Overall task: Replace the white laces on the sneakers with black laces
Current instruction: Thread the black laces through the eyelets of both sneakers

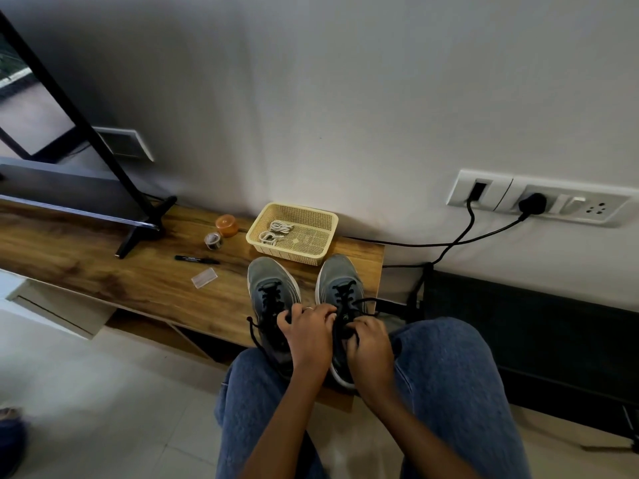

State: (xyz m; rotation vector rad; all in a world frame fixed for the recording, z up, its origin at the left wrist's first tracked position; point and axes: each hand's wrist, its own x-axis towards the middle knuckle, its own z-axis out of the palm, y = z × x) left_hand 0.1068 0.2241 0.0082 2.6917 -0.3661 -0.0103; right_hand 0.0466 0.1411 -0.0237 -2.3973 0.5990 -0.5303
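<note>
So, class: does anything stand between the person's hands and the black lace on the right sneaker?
Nothing visible does. Both the left hand and the right hand are already on the black lace of the right sneaker.

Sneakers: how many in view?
2. The left sneaker and the right sneaker stand side by side on the wooden bench, in front of the basket; the hands cover their near ends. No others visible.
</note>
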